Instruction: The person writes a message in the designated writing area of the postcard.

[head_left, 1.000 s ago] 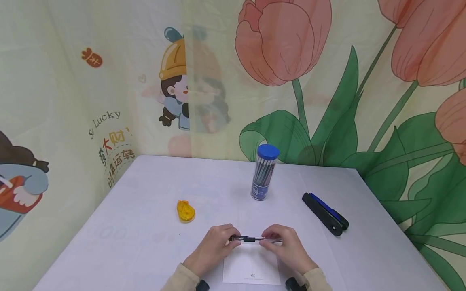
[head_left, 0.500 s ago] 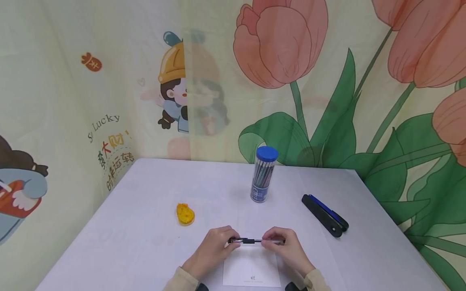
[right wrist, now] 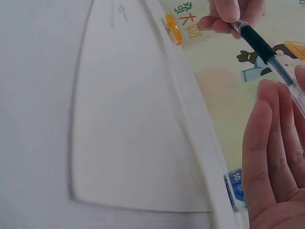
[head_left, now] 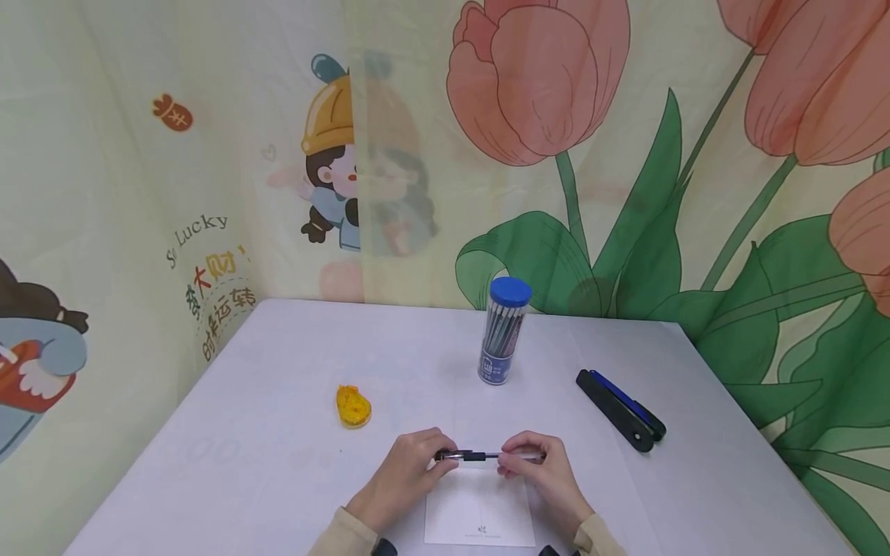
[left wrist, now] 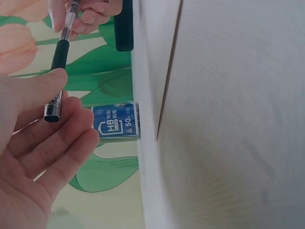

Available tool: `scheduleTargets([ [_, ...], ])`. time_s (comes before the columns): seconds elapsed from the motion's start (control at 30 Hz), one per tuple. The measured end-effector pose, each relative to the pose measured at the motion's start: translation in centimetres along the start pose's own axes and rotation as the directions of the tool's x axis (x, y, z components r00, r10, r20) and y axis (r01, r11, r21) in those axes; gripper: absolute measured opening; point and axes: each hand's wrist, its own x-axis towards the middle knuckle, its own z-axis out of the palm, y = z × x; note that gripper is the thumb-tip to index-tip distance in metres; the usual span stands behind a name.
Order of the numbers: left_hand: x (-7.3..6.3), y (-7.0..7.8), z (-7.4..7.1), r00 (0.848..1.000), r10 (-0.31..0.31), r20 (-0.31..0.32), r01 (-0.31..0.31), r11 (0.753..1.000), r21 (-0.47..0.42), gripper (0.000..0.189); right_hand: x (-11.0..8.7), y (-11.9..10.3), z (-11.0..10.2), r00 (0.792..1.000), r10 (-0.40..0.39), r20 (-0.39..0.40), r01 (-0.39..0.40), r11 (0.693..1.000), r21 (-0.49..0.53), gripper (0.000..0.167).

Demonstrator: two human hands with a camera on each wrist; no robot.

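Observation:
Level above the white paper, a pen (head_left: pixel 475 456) with a black grip and a clear barrel spans both hands. My left hand (head_left: pixel 410 467) pinches its dark end between thumb and fingers; the left wrist view shows the thumb across the pen (left wrist: pixel 58 86) and the other fingers loosely bent behind. With thumb and fingertips, my right hand (head_left: pixel 545 471) pinches the clear barrel. A thinner dark stretch shows between the grip and the right fingertips in the head view. Beneath lies the paper sheet (head_left: pixel 480 513), with a small print near its front edge.
At the back stands a clear tub of pencils (head_left: pixel 502 332) with a blue lid. A black stapler (head_left: pixel 621 411) lies to the right, a small yellow item (head_left: pixel 354 406) to the left. The white tabletop (head_left: pixel 243 463) meets a printed curtain (head_left: pixel 417 154).
My right hand and the pen's right end have shifted slightly right of the grip, and the thinner stretch shows a little longer. My left hand keeps its hold.

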Motion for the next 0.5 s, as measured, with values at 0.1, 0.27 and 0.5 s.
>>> scheduleTargets([
  [0.1, 0.00, -0.01, 0.00, 1.000, 0.002, -0.006, -0.002, 1.000, -0.015, 0.011, 0.02, 0.08, 0.05, 1.000, 0.020, -0.010, -0.019, 0.998, 0.060, 0.027],
  [0.27, -0.01, 0.15, -0.09, 1.000, -0.002, -0.017, 0.001, 0.998, -0.055, 0.010, 0.00, 0.32, 0.16, 0.999, 0.027, 0.017, -0.030, 0.980, 0.198, 0.016],
  [0.5, -0.06, 0.04, 0.04, 0.999, 0.016, -0.038, -0.018, 0.998, -0.066, 0.010, -0.08, 0.77, 0.55, 0.994, 0.020, 0.105, -0.053, 0.945, 0.322, 0.006],
])
